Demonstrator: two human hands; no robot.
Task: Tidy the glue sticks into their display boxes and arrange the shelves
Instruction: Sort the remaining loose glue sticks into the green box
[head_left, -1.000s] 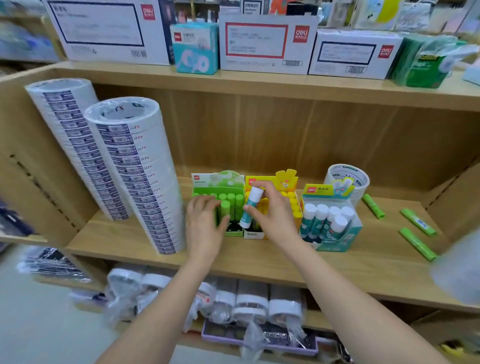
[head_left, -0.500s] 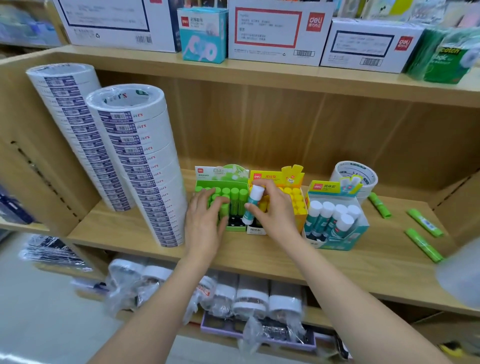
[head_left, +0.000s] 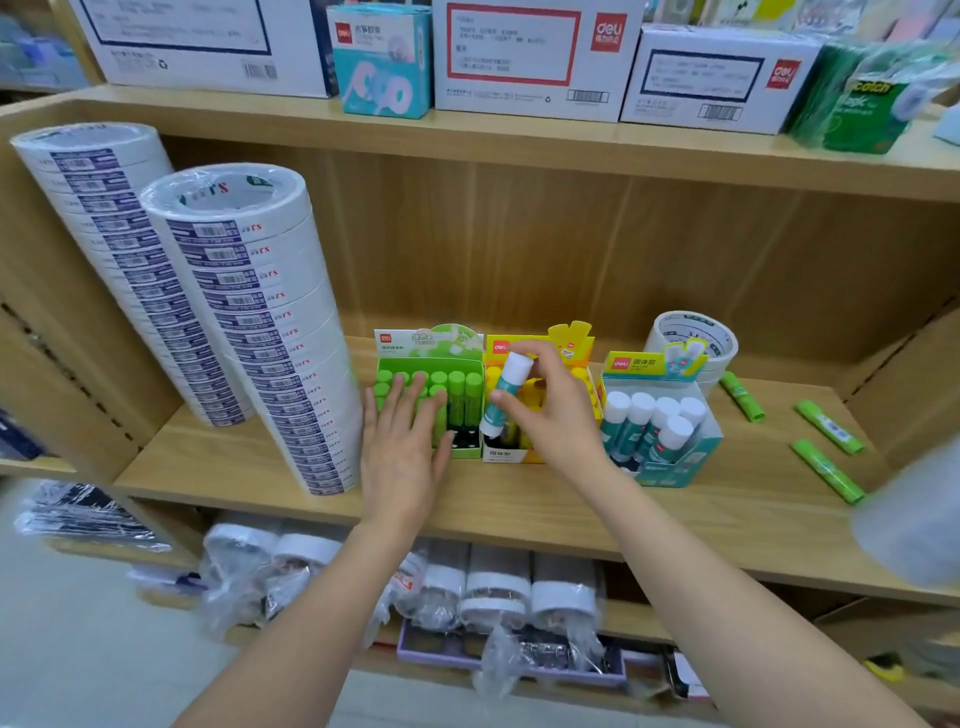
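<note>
Three display boxes stand side by side on the middle shelf: a green box (head_left: 464, 351) of green glue sticks, a yellow box (head_left: 574, 347) and a teal box (head_left: 685, 465) of white-capped sticks. My right hand (head_left: 558, 415) pinches a teal glue stick with a white cap (head_left: 503, 396), tilted, over the front of the yellow box. My left hand (head_left: 402, 444) lies flat with straight fingers on the green sticks at the green box's front. Three loose green glue sticks (head_left: 828, 426) lie on the shelf at the right.
Two tall leaning stacks of white tape rolls (head_left: 249, 322) fill the shelf's left side. A tape roll (head_left: 691, 332) sits behind the teal box. Cardboard cartons (head_left: 524, 57) line the upper shelf. Wrapped tape rolls (head_left: 493, 592) crowd the lower shelf.
The right hand has lifted the teal stick slightly and tilted it more over the yellow box. The left hand has flattened onto the green sticks.
</note>
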